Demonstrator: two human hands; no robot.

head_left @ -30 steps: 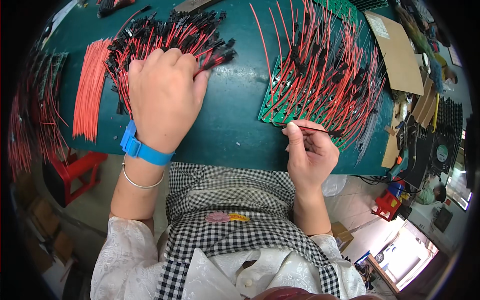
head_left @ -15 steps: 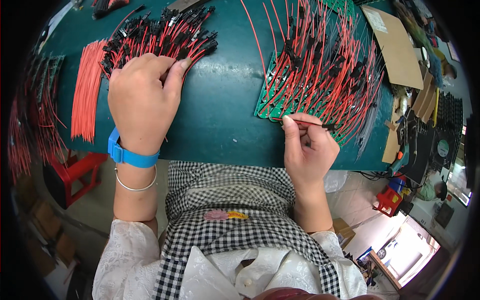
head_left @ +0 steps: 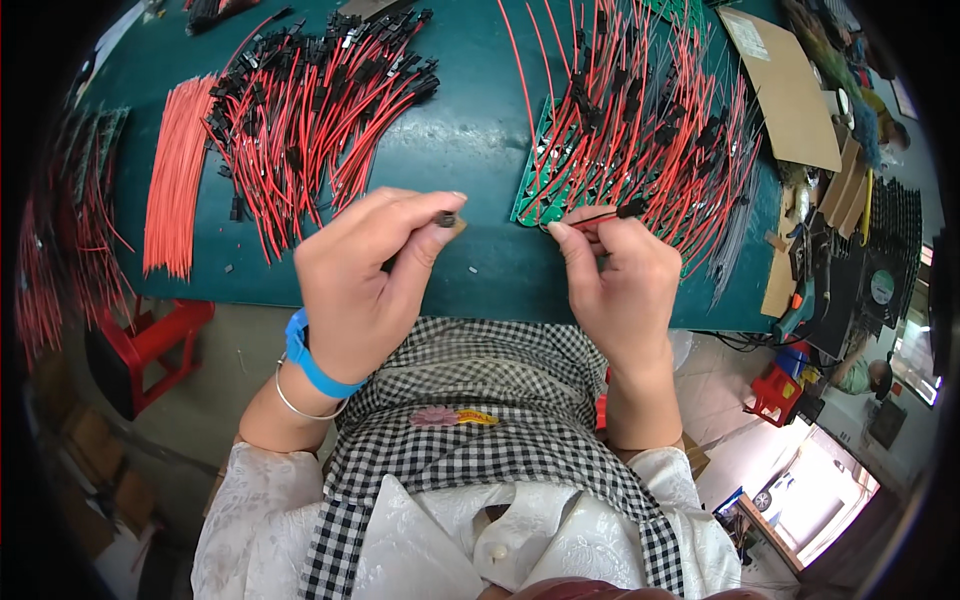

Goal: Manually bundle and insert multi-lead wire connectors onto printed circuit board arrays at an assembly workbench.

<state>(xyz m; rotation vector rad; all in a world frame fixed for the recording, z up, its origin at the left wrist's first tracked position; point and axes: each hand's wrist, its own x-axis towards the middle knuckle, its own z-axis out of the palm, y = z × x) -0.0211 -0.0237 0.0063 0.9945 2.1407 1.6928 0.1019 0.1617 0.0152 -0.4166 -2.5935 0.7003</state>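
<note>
My left hand (head_left: pixel 362 275), with a blue wristband, is closed in a pinch near the table's front edge. A small black connector (head_left: pixel 446 218) shows between its thumb and forefinger; any wire on it is hidden by the hand. To the right, my right hand (head_left: pixel 628 285) pinches a red-and-black wire lead (head_left: pixel 600 216) that ends in a black plug. Behind the left hand lies a heap of red wire leads with black connectors (head_left: pixel 310 110). Just beyond the right hand, green circuit boards (head_left: pixel 535 195) lie under many red and black leads (head_left: pixel 640 110).
A flat bundle of red wires (head_left: pixel 178 180) lies at the left on the green table (head_left: pixel 460 140). A cardboard sheet (head_left: pixel 785 90) rests at the right edge. Red stools (head_left: pixel 165 345) stand below the table. At far right are other benches and a person (head_left: pixel 862 375).
My left hand has come away from the heap of leads toward the middle front, now with a black connector in its pinch. The right hand, still holding its lead, has barely shifted.
</note>
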